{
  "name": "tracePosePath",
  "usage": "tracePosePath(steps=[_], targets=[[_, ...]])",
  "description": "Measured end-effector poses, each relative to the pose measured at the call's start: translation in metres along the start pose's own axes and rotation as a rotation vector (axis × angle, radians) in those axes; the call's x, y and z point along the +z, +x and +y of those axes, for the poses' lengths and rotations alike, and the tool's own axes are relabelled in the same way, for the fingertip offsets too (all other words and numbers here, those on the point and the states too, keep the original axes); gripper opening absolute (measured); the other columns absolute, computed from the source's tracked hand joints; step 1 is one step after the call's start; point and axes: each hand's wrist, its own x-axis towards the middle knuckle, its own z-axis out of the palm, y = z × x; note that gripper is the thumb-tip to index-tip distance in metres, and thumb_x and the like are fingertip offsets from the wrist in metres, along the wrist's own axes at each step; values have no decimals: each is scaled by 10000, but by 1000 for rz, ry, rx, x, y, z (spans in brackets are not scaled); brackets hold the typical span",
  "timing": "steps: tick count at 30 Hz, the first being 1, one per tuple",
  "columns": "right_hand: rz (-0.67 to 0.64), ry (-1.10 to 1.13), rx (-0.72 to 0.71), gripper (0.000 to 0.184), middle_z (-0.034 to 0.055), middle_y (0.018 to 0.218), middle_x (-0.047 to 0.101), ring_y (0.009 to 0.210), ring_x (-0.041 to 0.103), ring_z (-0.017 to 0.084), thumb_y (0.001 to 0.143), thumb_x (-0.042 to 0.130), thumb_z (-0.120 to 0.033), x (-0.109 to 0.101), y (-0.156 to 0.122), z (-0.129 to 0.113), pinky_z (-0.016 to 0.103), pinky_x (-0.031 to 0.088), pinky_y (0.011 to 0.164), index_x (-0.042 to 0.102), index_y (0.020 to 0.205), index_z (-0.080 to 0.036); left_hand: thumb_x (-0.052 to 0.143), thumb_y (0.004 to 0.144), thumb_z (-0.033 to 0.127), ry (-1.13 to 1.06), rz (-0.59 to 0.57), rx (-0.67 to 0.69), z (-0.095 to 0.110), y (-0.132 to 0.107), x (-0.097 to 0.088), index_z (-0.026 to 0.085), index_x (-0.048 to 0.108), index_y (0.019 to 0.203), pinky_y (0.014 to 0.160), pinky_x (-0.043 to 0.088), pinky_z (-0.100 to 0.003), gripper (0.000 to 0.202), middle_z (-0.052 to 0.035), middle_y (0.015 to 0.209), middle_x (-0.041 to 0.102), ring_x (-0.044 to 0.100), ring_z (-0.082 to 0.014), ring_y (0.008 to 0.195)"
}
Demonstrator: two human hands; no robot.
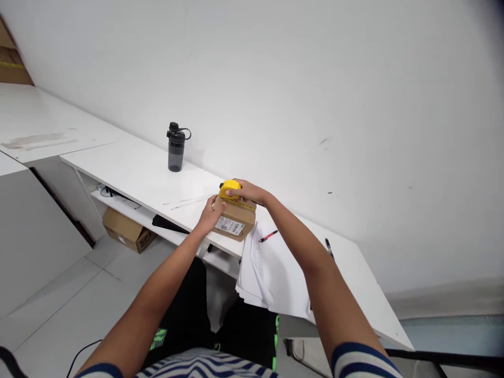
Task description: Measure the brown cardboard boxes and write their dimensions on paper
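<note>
A small brown cardboard box (239, 214) with a white printed label (230, 226) on its front side rests near the middle of the white desk. My left hand (213, 212) grips the box at its left end, thumb on the upper edge. In my right hand (248, 191) is a yellow tape measure (230, 188), held against the far left part of the box's top. A thin yellow strip, apparently its blade, runs along the top towards the right edge. My right fingers partly hide the tape measure's case.
A dark water bottle (176, 149) stands left of the box by the wall. Paper sheets (275, 273) with a red pen (268, 236) lie to the right, and a black marker (329, 248) is beyond. Below, a shelf (145, 218) runs above another cardboard box (126, 230) on the floor.
</note>
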Motion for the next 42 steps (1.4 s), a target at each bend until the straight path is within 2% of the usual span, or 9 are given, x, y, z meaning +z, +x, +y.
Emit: tracePosePath(steps=[3,6,10,16,20,26,33,39,42], targets=[[52,112,-14,481,-29,786,602,579,495,80,754,778,-548,8,3,4,195,362,469,625,1082,-231,630,872,464,-10,5,17,3,-2,2,173,469,1418,1053,461,-381,639,-154,1464,554,588,-277,1274],[70,217,-39,509,-36,753,596,580,485,83,729,791,-576,17,8,7,206,378,486,646,1058,-216,631,870,458,-26,2,1,4,-3,3,172,475,1408,1030,476,-377,629,-153,1438,576,604,-272,1247],[53,211,-54,478,-35,735,618,603,504,88,696,819,-571,20,13,5,212,401,527,675,961,-200,626,873,461,-54,10,-15,4,-3,3,166,489,1399,992,494,-383,618,-156,1392,615,636,-276,1192],[38,214,-1,514,-31,736,622,569,499,86,698,816,-604,17,10,-2,207,383,483,670,997,-211,638,871,509,-50,-10,-39,7,-6,0,188,490,1432,977,497,-389,663,-140,1335,660,648,-282,1165],[43,163,-42,493,-33,753,641,589,505,88,677,852,-504,19,7,-4,218,419,524,685,1031,-205,625,878,527,-68,-50,-8,9,-8,-1,186,526,1408,920,520,-368,638,-124,1253,694,670,-267,1086],[107,109,-21,460,30,980,742,814,643,161,644,838,-321,17,9,-1,277,531,723,724,1069,-188,627,878,510,-70,-46,-28,11,-9,0,202,542,1383,874,537,-340,598,-100,1239,702,679,-250,1052],[171,130,-28,371,12,901,735,788,645,162,626,812,-286,21,13,13,274,519,717,723,968,-173,625,877,482,-82,-25,-29,11,-9,3,187,553,1377,832,545,-328,585,-102,1192,711,681,-233,988],[164,193,-22,441,-1,906,738,808,652,164,588,822,-244,20,10,21,277,521,747,731,1014,-174,604,883,491,-41,-4,-8,7,-5,5,188,567,1384,866,542,-345,586,-108,1220,703,676,-249,1033],[162,223,-16,479,-2,923,746,827,653,162,575,834,-236,19,6,19,275,521,770,738,1040,-174,595,900,467,16,12,-4,8,-3,6,210,484,1484,933,529,-367,648,-115,1324,662,670,-257,1093]])
